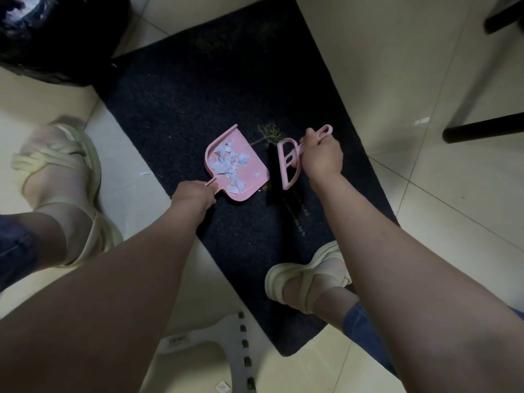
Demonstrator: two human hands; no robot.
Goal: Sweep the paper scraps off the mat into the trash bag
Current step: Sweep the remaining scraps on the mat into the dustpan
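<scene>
The left hand has its fingers curled round the dustpan handle, most of it hidden under the knuckles. The right hand is wrapped round the brush handle, with only the looped end showing. Scraps lie heaped in the pan, on the dark mat; the brush bristles blur into it. One scrap lies on the floor. The black bag is cut off at the top-left corner.

The pale tiled floor carries a dark mat, a black trash bag and one stray paper scrap.
</scene>
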